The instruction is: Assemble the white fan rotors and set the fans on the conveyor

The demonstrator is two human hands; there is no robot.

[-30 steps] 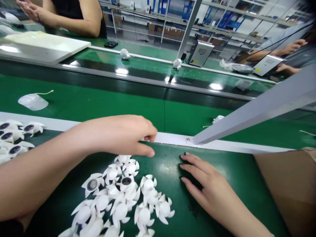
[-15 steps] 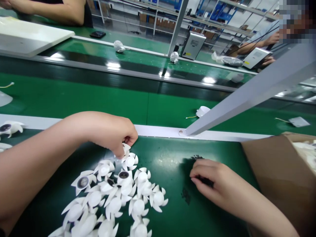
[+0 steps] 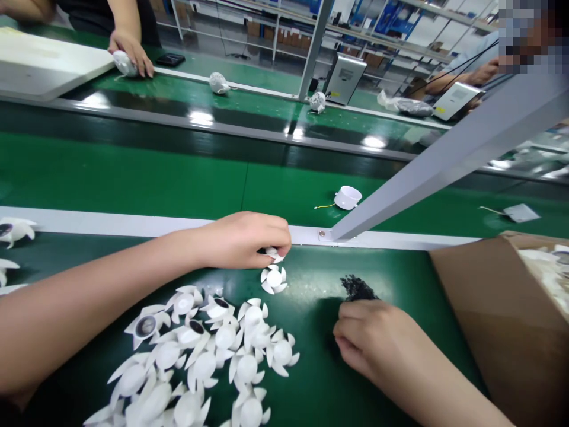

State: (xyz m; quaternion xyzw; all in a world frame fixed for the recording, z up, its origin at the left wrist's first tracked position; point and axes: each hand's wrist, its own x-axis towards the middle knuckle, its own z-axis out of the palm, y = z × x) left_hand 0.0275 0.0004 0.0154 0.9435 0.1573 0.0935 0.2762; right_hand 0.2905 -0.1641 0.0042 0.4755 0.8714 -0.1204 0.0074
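Observation:
My left hand (image 3: 249, 240) is closed on a small white fan impeller (image 3: 274, 255), mostly hidden by its fingers, near the white rail. Just below it, another white fan impeller (image 3: 273, 279) lies on the green table. A heap of white fan impellers (image 3: 202, 365) spreads over the table beneath my left forearm; a few show dark round centres. My right hand (image 3: 367, 332) rests at the near side of a pile of tiny black parts (image 3: 358, 289). Its fingers are pressed together, and what they may hold is hidden.
A cardboard box (image 3: 471, 296) with white parts stands at the right. A slanted grey post (image 3: 427, 160) rises from the white rail (image 3: 111, 224). Beyond lies a green conveyor belt (image 3: 178, 178) carrying a white ring-shaped part (image 3: 348, 197). Across it, a person's hand (image 3: 130, 50) touches a wrapped item.
My left hand has moved right, away from the heap, with a fan impeller in it. My right hand has shifted slightly down and left, uncovering more black parts. Across the belt, a person's hand has come down.

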